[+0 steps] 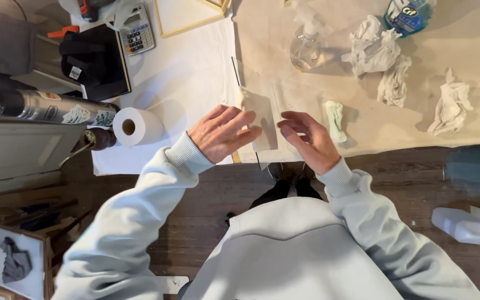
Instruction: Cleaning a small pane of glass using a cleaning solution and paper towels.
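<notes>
At bench edge: two hands held a small glass pane upright.

Left to right stood a metal spray can (45,108), paper roll (136,126), left hand (222,133) gripping the pane (263,119) by its near edge, right hand (306,139) with fingers half-curled at the opposite edge, apparently steadying it, a folded green cloth (335,120), and crumpled paper wads (373,47). Step judged: handling glass for wiping; care with its edges seemed called for. A clear spray bottle (305,47) stood behind.

I see bare counter (195,72) open at upper centre; a paper roll (137,126) blocks the left, a spray bottle (305,47) and crumpled tissues (376,50) crowd the upper right.
</notes>
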